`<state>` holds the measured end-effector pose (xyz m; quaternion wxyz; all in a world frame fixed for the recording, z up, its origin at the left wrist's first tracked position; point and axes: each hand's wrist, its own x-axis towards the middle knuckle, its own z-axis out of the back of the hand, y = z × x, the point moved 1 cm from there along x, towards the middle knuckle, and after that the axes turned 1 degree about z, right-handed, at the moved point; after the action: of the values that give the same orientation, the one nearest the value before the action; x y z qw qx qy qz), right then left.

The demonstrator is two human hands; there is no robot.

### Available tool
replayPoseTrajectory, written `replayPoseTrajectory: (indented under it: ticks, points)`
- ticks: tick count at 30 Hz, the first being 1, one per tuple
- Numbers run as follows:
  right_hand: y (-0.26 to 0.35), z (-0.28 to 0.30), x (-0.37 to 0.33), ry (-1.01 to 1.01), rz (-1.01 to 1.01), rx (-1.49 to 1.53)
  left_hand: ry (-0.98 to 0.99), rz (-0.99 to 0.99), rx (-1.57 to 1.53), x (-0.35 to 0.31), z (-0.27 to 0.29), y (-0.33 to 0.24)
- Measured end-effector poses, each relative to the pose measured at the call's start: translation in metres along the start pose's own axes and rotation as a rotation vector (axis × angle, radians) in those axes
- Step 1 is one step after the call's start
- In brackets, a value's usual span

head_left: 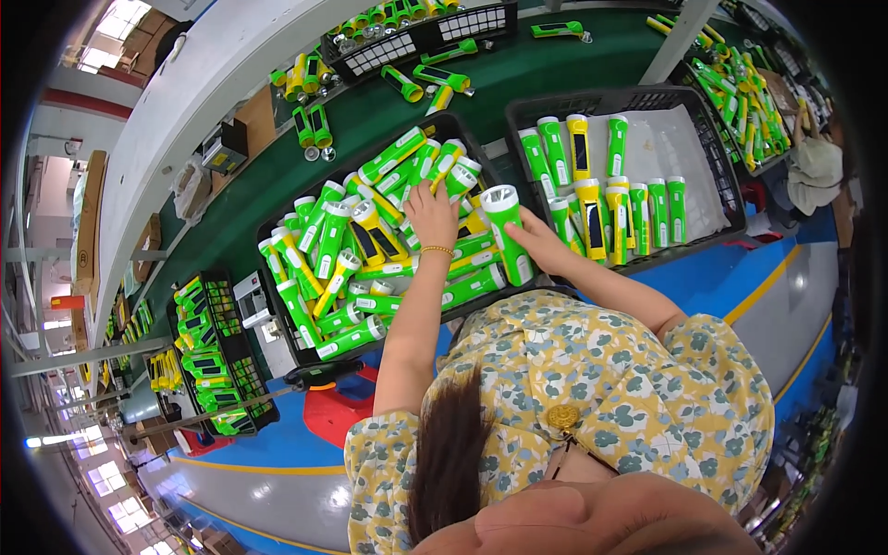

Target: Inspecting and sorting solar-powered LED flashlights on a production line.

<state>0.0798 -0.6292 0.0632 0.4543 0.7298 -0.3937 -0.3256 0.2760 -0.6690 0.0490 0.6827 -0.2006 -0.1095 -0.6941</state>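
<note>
My right hand (pixel 538 242) is closed around a green flashlight (pixel 510 242), held upright with its clear lens end up, in front of the gap between two black crates. My left hand (pixel 432 218) reaches into the left crate (pixel 487 166), fingers spread over the heap and touching the flashlights there. That heap mixes green and yellow flashlights (pixel 330 236), lying at all angles, several with dark solar panels. What lies under my left palm is hidden. In the right crate (pixel 720 176), lined with a whitish sheet (pixel 680 153), several flashlights (pixel 592 217) stand or lean in rows.
Along the green bench (pixel 504 79) lie loose flashlights (pixel 401 84) and another black crate (pixel 421 42) of them. More filled crates stand at left (pixel 208 347) and far right (pixel 740 92). A red stool (pixel 338 416) stands below. Another person (pixel 814 166) is at the far right.
</note>
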Motion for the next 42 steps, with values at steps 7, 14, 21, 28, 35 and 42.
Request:
replayPoseTrajectory:
  ticks: [7, 14, 21, 28, 35, 42]
  points:
    - [0.01, -0.003, -0.006, 0.105, 0.085, -0.156, -0.101, 0.034, -0.314, -0.046, 0.029, 0.004]
    - [0.013, -0.006, -0.002, 0.232, 0.19, -0.301, -0.056, 0.261, -0.756, -0.089, 0.079, -0.008]
    - [0.016, -0.026, 0.006, 0.321, 0.186, -0.228, -0.2, 0.364, -0.907, -0.098, 0.108, -0.012]
    - [0.02, -0.051, 0.013, 0.234, -0.156, 0.125, 0.022, 1.006, -1.808, -0.102, 0.1, 0.002]
    - [0.019, -0.047, 0.015, 0.19, -0.412, 0.398, 0.187, 1.056, -2.371, -0.096, 0.099, -0.001]
    - [0.024, -0.047, 0.011, 0.162, -0.426, 0.442, 0.181, 1.001, -2.312, -0.097, 0.096, 0.003]
